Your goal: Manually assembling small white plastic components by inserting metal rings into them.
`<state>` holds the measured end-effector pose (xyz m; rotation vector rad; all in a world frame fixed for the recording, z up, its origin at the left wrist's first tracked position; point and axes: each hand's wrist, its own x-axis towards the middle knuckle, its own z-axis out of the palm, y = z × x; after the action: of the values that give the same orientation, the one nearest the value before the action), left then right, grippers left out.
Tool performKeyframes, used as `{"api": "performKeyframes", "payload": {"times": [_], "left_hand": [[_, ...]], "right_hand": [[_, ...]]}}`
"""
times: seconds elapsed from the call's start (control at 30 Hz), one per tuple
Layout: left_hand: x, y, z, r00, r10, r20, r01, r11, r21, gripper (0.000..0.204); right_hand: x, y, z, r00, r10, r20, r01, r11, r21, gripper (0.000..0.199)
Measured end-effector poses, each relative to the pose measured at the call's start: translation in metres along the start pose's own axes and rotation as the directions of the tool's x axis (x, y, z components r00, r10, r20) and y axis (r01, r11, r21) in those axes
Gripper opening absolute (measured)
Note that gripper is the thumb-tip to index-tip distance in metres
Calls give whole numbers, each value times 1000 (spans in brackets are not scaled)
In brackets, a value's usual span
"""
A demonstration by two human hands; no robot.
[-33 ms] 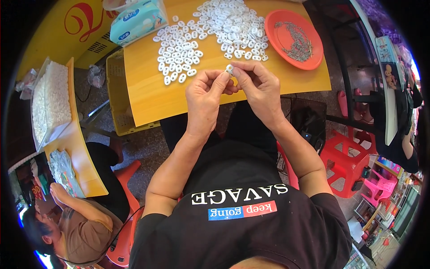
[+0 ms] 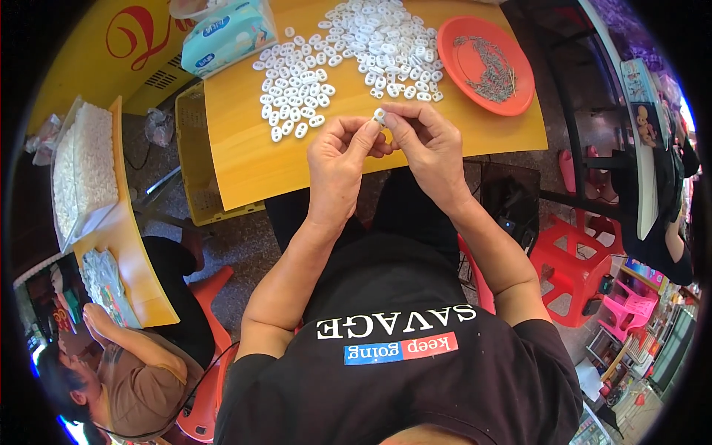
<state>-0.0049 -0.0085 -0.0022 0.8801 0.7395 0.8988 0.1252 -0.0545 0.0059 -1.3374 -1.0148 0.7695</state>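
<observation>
Just over the near part of the yellow table [image 2: 245, 170], my hands meet at a small white plastic piece with holes [image 2: 380, 115]. My right hand [image 2: 432, 152] is closed, pinching it between thumb and forefinger. My left hand [image 2: 337, 167] is closed too, its thumb tip and fingers against the piece's lower left side. The fingers partly cover it. Beyond them lies a heap of similar white oval two-hole pieces [image 2: 382, 44], with a looser spread of such pieces [image 2: 297, 93] to its left. A red round plate [image 2: 512, 104] on the right holds many thin grey metal pins [image 2: 493, 70].
A blue-green tissue pack [image 2: 230, 41] stands at the table's far left corner. Left of it, a clear bin of white pieces [image 2: 85, 163] sits on another table, where a person [image 2: 141, 371] works. Red stools [image 2: 567, 267] stand at the right, a yellow crate [image 2: 204, 193] below.
</observation>
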Motion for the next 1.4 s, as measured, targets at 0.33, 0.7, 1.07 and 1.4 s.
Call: {"api": "performKeyframes", "payload": {"times": [0.33,0.7,1.07,1.4], "left_hand": [[-2,-12,-15,987,138,79,-140,990,18,26],[-12,-16,-29,939,189,287,-181,982,-55,32],[-16,-22,-33,951,244,190,-213,962,-171,21],[2,65,-84,836,533,-125,-352,699,623,20]], "right_hand": [[-1,-1,-6,933,312,179,-359,794,491,27],[-18,-14,11,869,364,334,-494,619,611,70],[-26,-8,24,874,341,346,-486,622,614,77],[24,11,-10,931,-344,123,357,785,-506,9]]}}
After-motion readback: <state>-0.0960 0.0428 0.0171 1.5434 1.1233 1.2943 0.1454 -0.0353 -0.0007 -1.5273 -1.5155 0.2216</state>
